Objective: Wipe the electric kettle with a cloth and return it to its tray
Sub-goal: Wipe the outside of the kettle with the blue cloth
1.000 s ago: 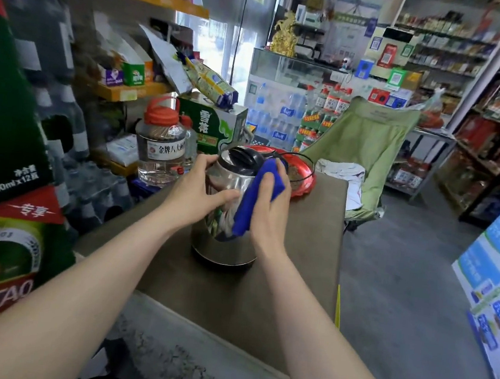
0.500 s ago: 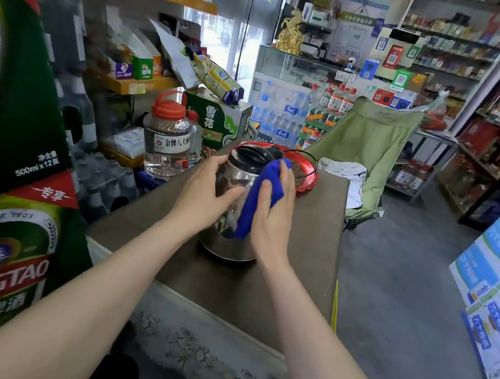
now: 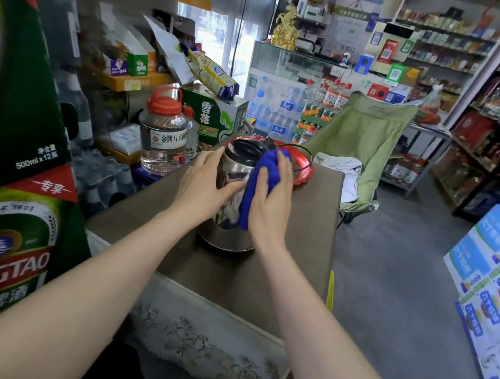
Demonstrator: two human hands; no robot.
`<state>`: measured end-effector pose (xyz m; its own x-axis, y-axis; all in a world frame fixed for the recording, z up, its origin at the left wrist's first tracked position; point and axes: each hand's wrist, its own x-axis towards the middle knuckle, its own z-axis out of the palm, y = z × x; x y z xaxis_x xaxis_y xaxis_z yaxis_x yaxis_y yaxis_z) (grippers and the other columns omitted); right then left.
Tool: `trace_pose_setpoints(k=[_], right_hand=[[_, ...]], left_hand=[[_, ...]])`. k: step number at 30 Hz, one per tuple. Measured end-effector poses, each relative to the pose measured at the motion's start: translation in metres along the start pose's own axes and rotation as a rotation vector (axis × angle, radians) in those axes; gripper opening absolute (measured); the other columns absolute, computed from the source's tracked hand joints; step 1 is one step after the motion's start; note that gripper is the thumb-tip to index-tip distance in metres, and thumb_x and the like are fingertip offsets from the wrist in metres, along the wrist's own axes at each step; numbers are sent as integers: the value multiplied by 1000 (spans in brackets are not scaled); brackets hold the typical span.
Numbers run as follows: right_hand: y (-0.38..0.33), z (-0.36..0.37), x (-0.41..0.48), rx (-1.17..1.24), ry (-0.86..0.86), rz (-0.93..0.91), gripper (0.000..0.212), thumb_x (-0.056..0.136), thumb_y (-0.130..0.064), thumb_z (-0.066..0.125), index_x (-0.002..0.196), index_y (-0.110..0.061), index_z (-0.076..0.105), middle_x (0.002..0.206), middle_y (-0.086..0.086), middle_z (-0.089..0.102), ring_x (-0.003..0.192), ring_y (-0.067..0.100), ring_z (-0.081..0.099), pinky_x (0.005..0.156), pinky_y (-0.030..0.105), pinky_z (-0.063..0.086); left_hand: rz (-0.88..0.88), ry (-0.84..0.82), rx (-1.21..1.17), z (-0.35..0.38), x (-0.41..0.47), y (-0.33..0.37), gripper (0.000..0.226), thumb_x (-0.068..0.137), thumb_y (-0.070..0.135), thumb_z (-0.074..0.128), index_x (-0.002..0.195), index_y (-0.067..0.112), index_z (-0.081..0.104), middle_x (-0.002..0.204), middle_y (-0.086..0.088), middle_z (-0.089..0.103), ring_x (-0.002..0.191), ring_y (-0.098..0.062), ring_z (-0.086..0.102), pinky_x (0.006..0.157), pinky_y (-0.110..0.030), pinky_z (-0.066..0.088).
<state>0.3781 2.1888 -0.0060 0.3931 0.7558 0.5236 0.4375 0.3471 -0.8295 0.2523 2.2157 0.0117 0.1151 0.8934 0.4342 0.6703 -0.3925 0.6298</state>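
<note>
A shiny steel electric kettle (image 3: 234,168) with a black lid stands upright on the brown table (image 3: 306,227). My left hand (image 3: 204,184) lies against its left side, fingers spread and thumb across the front. My right hand (image 3: 272,198) presses a blue cloth (image 3: 261,178) against the kettle's right side, fingers wrapped over the cloth. Just behind the kettle sits a red tray (image 3: 302,170) with a dark rim, partly hidden by my right hand.
A clear jug with a red cap (image 3: 164,136) stands left of the kettle. Green beer cartons (image 3: 8,193) rise at the near left. A green folding chair (image 3: 360,139) is beyond the table. Stacked blue boxes (image 3: 494,279) line the right; grey floor lies between.
My right hand has slid the blue cloth slightly up and round the kettle's right side. The left hand's fingers have spread a little. The kettle has stayed in place on the table.
</note>
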Motion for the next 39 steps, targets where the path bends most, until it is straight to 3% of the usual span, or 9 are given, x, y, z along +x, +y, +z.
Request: trace_pose_setpoints(k=[3,8,11,15,17,23,32,35,39], right_hand=[[1,4,16,97,27,147,44,105,-39,41,147,-26,43,149,-4,51,137,15,47,115,35,36],[46,-8,-46,7,-7,595,47,105,-41,37,144,-18,48,140,11,59,130,29,53,102,30,38],[38,-15,-50,21,-26,496,43,105,-40,39,143,-23,48,140,4,59,130,23,53,105,28,38],[0,-11,-11,61,-3,181,40,104,-36,45,143,-26,49,143,-10,55,129,4,48,108,20,34],[-4,-7,4,78,-17,126,38,105,-35,44,142,-26,50,141,-12,54,126,0,48,104,17,35],[49,-11,-22,29,-17,517,46,104,-45,39,137,-18,54,130,7,65,123,26,58,94,27,41],[10,2,-14,12,-2,-26,42,104,-34,46,145,-24,48,151,-10,45,141,6,39,118,28,32],[33,12,-19,-44,-37,-18,50,104,-36,44,152,-26,37,160,-11,30,148,6,28,122,34,27],[64,17,-59,62,-14,223,52,104,-27,46,153,-24,31,161,-5,31,149,10,29,119,20,22]], left_hand=[[10,-38,-57,-8,5,-4,77,85,45,66,149,22,31,146,-1,39,131,-18,43,102,-35,38],[-23,-370,-343,-43,27,-30,75,84,26,71,148,27,34,149,2,41,135,-14,40,113,-37,32],[10,-492,-226,-59,37,-17,73,85,21,72,147,22,34,140,9,43,127,-7,40,104,-26,34],[132,-311,296,-46,44,26,86,66,68,63,134,17,47,125,2,48,112,-19,52,90,-38,48],[88,-242,422,-29,43,32,94,65,73,64,133,11,44,128,-5,49,113,-26,53,88,-41,49],[103,-209,320,-20,43,20,111,63,61,77,148,11,26,150,-8,37,135,-27,40,105,-41,38],[77,-565,-22,-57,71,-6,101,69,35,84,149,28,23,147,6,39,136,-18,39,105,-30,36],[135,-496,166,-55,70,11,102,71,55,76,151,20,23,157,-2,26,146,-25,22,115,-41,25],[130,-313,179,-39,61,26,88,73,63,69,141,14,42,141,-5,51,125,-23,50,94,-32,39]])
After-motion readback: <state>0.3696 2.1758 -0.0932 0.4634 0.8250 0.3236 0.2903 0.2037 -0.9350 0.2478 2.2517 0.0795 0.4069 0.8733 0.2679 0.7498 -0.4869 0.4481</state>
